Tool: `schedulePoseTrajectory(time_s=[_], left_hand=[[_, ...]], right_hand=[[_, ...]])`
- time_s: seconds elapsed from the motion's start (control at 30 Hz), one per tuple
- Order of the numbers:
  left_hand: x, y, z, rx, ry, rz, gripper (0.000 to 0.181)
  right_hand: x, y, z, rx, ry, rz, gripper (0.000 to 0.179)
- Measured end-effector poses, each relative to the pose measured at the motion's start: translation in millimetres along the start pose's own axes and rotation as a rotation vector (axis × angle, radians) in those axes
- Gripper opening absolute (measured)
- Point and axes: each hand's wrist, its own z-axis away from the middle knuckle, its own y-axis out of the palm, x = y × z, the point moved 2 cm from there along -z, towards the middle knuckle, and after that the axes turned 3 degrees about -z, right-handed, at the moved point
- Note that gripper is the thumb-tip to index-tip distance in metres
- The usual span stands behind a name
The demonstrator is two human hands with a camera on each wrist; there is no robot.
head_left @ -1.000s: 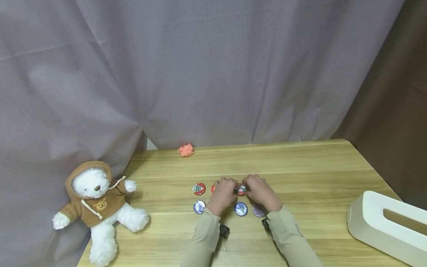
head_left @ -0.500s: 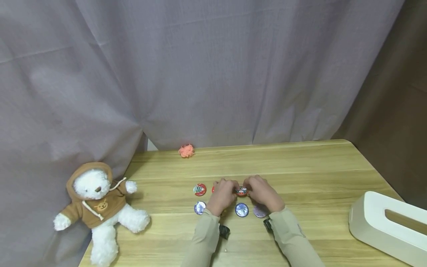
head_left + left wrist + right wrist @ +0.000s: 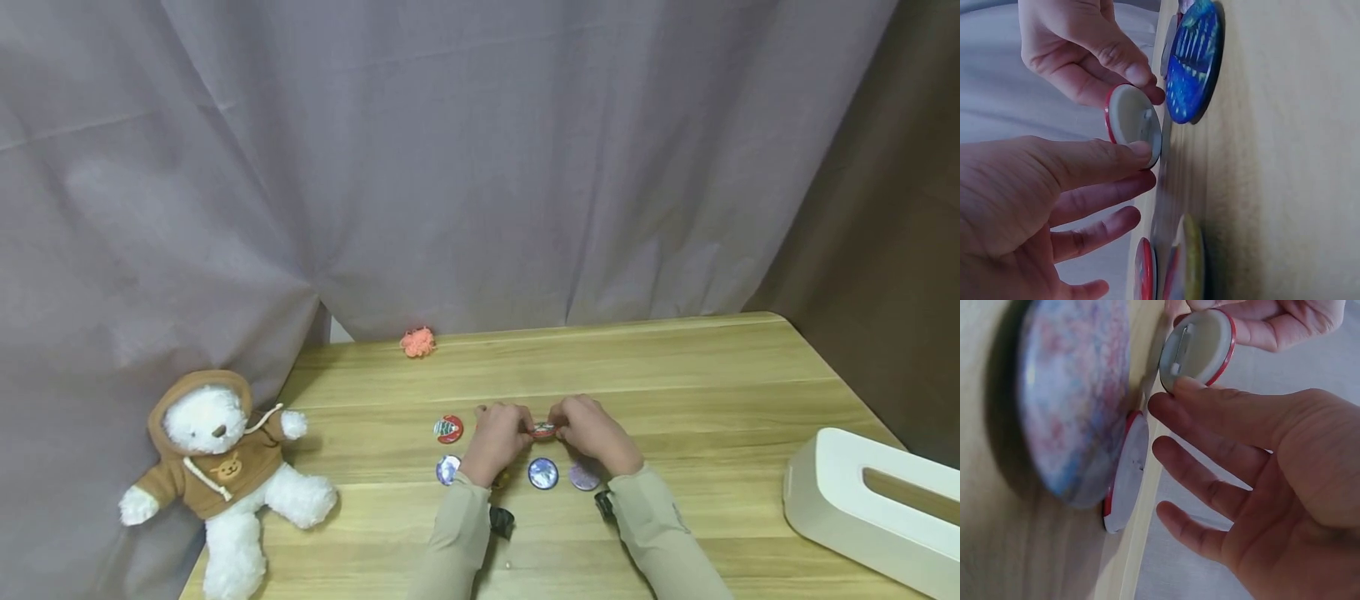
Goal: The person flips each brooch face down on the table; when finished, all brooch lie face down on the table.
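A round pin-back button badge (image 3: pixel 543 430) with a red rim is pinched between both hands, stood up on edge. Its pale back (image 3: pixel 1132 115) and safety pin (image 3: pixel 1182 347) face the wrist cameras. My left hand (image 3: pixel 498 437) holds one side, thumb on the back and fingertips behind. My right hand (image 3: pixel 592 433) pinches the opposite side, its other fingers spread loosely. Just nearer the body lie a blue badge (image 3: pixel 543 473) and a lilac badge (image 3: pixel 584 477). A red badge with a striped tree pattern (image 3: pixel 448 429) and a purple-white badge (image 3: pixel 447 469) lie left of the left hand.
Another red-edged badge (image 3: pixel 1127 472) shows beyond the lilac one in the right wrist view. A white plush bear (image 3: pixel 225 475) in a brown hoodie sits at the left. The wooden table (image 3: pixel 675 358) also bears a coral fluffy clump (image 3: pixel 417 342) and a white slotted box (image 3: pixel 862 500).
Between the hands, the badge has tipped from showing its patterned face to nearly edge-on in the head view. Both hands stay in almost the same place.
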Motion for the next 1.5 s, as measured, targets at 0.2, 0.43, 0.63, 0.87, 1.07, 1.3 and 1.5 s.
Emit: schedulePoseTrajectory(time_s=[0.2, 0.43, 0.63, 0.87, 1.07, 1.3, 1.5], left_hand=[[2.4, -3.7, -0.4, -0.008, -0.011, -0.001, 0.012], [2.9, -10.1, -0.5, -0.028, -0.027, 0.018, 0.008], [3.6, -13.9, -0.4, -0.029, -0.029, 0.056, 0.007], [4.0, -11.3, -0.1, -0.026, -0.024, 0.064, 0.009], [4.7, -7.2, -0.2, -0.016, -0.042, 0.065, 0.015], [1.6, -4.3, 0.6, -0.034, -0.053, 0.011, 0.017], [-4.4, -3.0, 2.5, -0.067, -0.046, -0.047, 0.020]], right_hand=[[0, -2, 0.2, -0.035, -0.057, -0.002, 0.014], [2, -4, 0.5, -0.039, -0.046, -0.040, 0.014], [5, -6, 1.3, -0.057, -0.036, -0.056, 0.015], [5, -5, 1.0, -0.061, -0.022, -0.060, 0.015], [5, -1, -0.3, -0.075, -0.044, -0.076, 0.018], [7, 2, 0.3, -0.105, -0.077, -0.064, 0.022], [8, 4, 1.9, -0.117, -0.094, -0.045, 0.024]])
